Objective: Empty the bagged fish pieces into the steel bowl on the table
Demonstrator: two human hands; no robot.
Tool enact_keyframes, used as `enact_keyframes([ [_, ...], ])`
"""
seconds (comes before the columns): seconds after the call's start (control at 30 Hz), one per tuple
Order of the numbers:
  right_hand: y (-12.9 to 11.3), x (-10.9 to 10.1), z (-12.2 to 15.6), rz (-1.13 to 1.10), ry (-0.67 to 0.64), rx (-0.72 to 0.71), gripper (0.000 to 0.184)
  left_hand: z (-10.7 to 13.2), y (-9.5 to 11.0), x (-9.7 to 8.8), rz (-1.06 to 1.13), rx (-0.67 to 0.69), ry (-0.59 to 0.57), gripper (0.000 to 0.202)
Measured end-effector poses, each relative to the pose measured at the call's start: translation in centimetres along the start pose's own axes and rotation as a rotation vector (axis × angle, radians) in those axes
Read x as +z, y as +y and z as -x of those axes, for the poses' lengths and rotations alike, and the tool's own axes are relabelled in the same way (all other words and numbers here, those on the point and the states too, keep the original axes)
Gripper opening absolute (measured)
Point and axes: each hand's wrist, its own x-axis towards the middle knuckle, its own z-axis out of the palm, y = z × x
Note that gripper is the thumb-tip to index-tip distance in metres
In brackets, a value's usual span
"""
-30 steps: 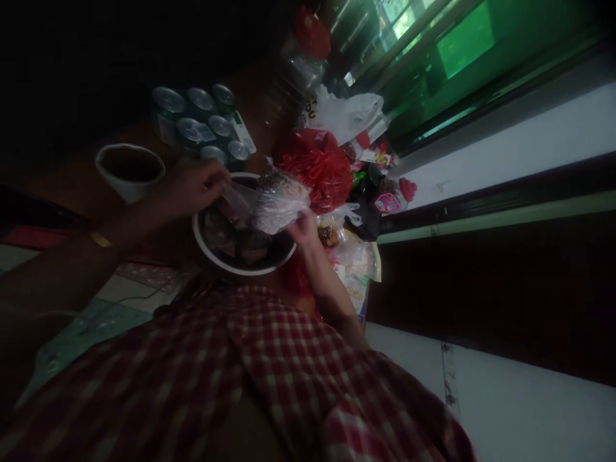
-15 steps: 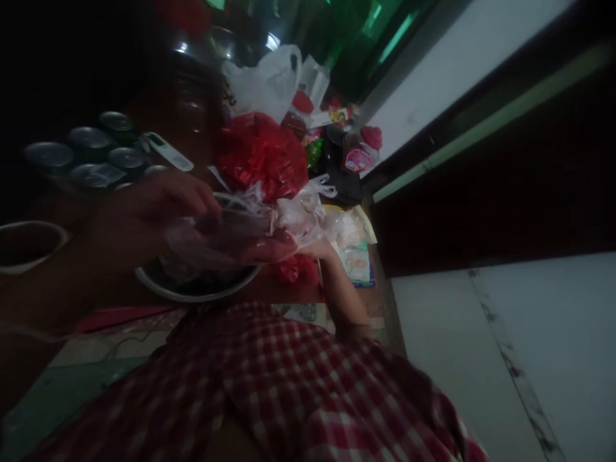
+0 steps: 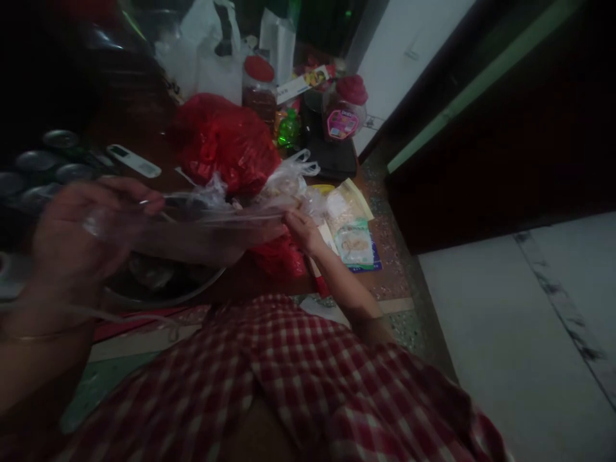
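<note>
A clear plastic bag (image 3: 206,237) is stretched sideways between my two hands, above a round bowl with a pale rim (image 3: 192,295). My left hand (image 3: 81,224) pinches one end of the bag, with thumb and fingers closed together. At the other end my right hand (image 3: 303,230) grips the bag's edge between its fingers. Dark contents and a pale lump (image 3: 151,274) show in the bowl below, partly hidden by the bag. A red plastic bag (image 3: 226,144) sits just behind, with a whitish knotted bag (image 3: 289,176) beside it.
Drink cans (image 3: 36,160) stand at the left near a white thermometer-like device (image 3: 133,160). Behind are a white carrier bag (image 3: 206,58), a red-lidded jar (image 3: 260,90) and a pink-lidded jar (image 3: 344,109). Food packets (image 3: 353,237) lie by the table's right edge.
My hands have moved apart, pulling the clear bag out wide between them. My right hand was palm up under the bag and now pinches its edge. The view has shifted right.
</note>
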Motion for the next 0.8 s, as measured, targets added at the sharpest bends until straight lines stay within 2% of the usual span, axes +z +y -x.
enact_keyframes([
  [0.07, -1.3, 0.4, -1.3, 0.122, -0.035, -0.031, 0.041, 1.2, 0.4, -0.8, -0.007, 0.103, 0.177, 0.065],
  [0.13, -3.0, 1.4, -2.9, 0.196, -0.087, -0.08, 0.036, 2.3, 1.0, -1.6, -0.048, 0.178, 0.285, 0.059],
  [0.23, -5.3, 3.6, -5.4, 0.183, -0.148, -0.125, 0.029, 3.3, 2.6, -3.0, -0.11, 0.251, 0.364, 0.045],
  [0.33, -6.2, 6.2, -7.5, 0.026, -0.221, -0.082, 0.025, 4.4, 5.0, -4.7, -0.192, 0.355, 0.381, 0.039],
  [0.4, -6.0, 7.8, -8.3, -0.121, -0.28, -0.022, 0.028, 5.9, 6.4, -5.8, -0.36, 0.384, 0.282, 0.029],
  [0.47, -5.2, 9.1, -8.6, -0.257, -0.319, 0.087, 0.029, 8.1, 6.9, -6.5, -0.593, 0.348, 0.057, 0.013],
  [0.53, -4.0, 9.8, -8.5, -0.394, -0.292, 0.295, 0.024, 10.5, 6.2, -6.8, -0.763, 0.261, -0.204, 0.004],
  [0.6, -2.7, 10.1, -8.2, -0.534, -0.207, 0.548, 0.02, 12.6, 4.3, -6.8, -0.815, 0.194, -0.388, 0.014],
  [0.67, -1.7, 9.9, -7.7, -0.597, -0.144, 0.678, 0.022, 14.2, 2.1, -6.5, -0.814, 0.162, -0.449, 0.018],
  [0.73, -1.4, 9.3, -6.9, -0.606, -0.133, 0.667, 0.023, 15.1, 0.5, -5.9, -0.812, 0.185, -0.445, 0.018],
  [0.8, -1.7, 8.7, -6.0, -0.582, -0.117, 0.602, 0.018, 15.0, 0.2, -5.3, -0.832, 0.268, -0.436, 0.017],
])
